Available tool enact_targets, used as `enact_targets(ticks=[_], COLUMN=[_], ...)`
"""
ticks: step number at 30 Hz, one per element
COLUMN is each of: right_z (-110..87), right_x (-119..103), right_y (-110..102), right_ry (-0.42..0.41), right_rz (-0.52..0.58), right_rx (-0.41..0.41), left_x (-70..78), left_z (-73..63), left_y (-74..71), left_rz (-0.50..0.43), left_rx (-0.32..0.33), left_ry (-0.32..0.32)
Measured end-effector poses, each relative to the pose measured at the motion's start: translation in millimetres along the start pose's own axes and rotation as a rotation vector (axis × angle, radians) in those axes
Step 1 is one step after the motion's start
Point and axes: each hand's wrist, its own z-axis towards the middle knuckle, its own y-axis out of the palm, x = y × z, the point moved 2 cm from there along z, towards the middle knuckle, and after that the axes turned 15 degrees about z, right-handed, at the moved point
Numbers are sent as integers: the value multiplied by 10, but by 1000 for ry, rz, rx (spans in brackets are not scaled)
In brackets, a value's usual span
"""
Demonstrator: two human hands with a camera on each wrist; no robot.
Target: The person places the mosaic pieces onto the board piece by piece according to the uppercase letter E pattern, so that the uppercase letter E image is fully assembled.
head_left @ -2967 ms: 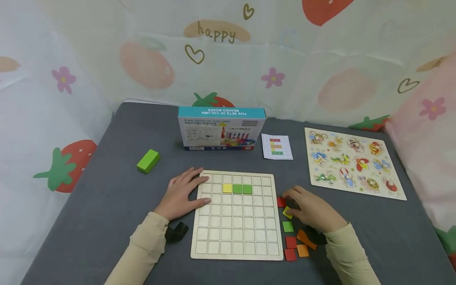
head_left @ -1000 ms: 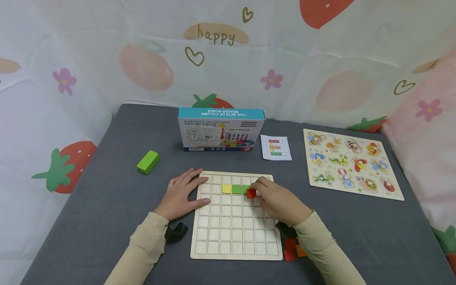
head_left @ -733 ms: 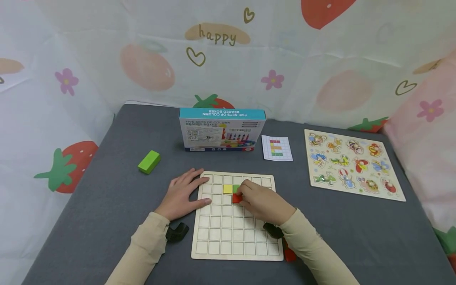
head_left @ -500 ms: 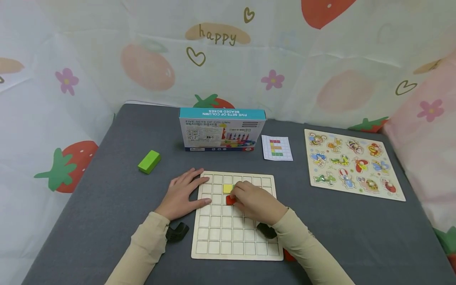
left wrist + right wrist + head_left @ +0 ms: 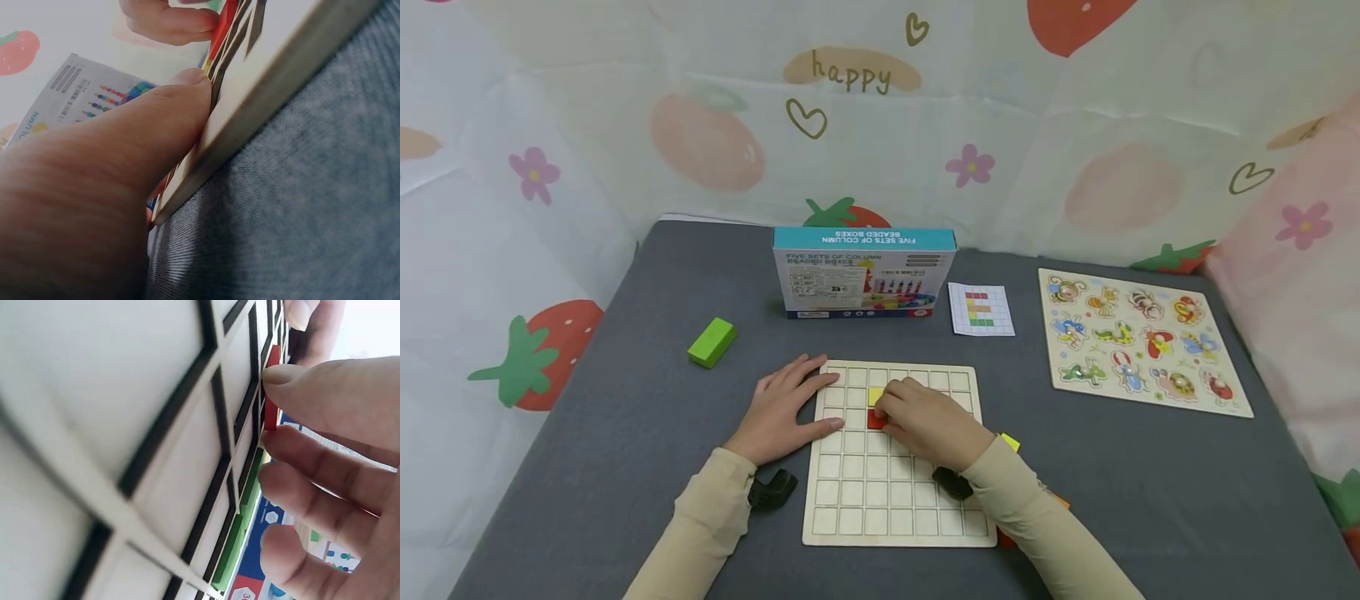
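A pale wooden grid board (image 5: 850, 496) lies on the dark tabletop. My right hand (image 5: 934, 423) pinches a red square tile (image 5: 876, 419) between thumb and index finger, over the cell just below the yellow tile (image 5: 874, 395). In the right wrist view, the thumb (image 5: 290, 381) lies against the red tile, and two green tiles (image 5: 230, 553) sit in the board's cells. From the head, that hand covers these green tiles. My left hand (image 5: 790, 412) rests with fingers spread on the board's left edge, its thumb (image 5: 181, 100) along the border.
Past the board's right side, a yellow tile (image 5: 1011, 441) and a red tile (image 5: 1004, 540) show partly behind the right sleeve. A printed box (image 5: 861, 279) and a pattern card (image 5: 982, 310) stand beyond. Green blocks (image 5: 712, 342) lie left, an insect puzzle board (image 5: 1150, 342) right.
My right hand has gone from the loose tiles onto the board with a red tile, then slid left and settled it below the yellow one. The left hand stays put.
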Motion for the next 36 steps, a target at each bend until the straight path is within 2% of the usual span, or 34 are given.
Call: enact_targets(ticks=[5, 9, 14, 17, 21, 25, 29, 32, 36], right_z=[-6, 0, -118, -317, -660, -946, -1116, -1180, -1219], right_x=[12, 21, 50, 117, 246, 378, 460, 481, 498], right_y=[12, 24, -123, -281, -420, -449, -418, -389, -366], right_ry=[10, -2, 1, 55, 160, 291, 409, 440, 406], right_rz=[-8, -5, 10, 19, 22, 72, 150, 177, 147], right_rx=[-8, -23, 4, 37, 51, 26, -7, -7, 37], left_x=[10, -28, -89, -95, -97, -92, -73, -54, -38], left_z=[6, -33, -82, -94, -110, -130, -131, -116, -91], left_y=[7, -11, -47, -53, -35, -33, -44, -45, -28], left_rz=[-21, -55, -84, -81, -62, -39, -20, -21, -24], left_rx=[-13, -53, -105, -114, -108, -87, -63, -51, -44], left_ry=[21, 54, 119, 157, 158, 135, 124, 127, 130])
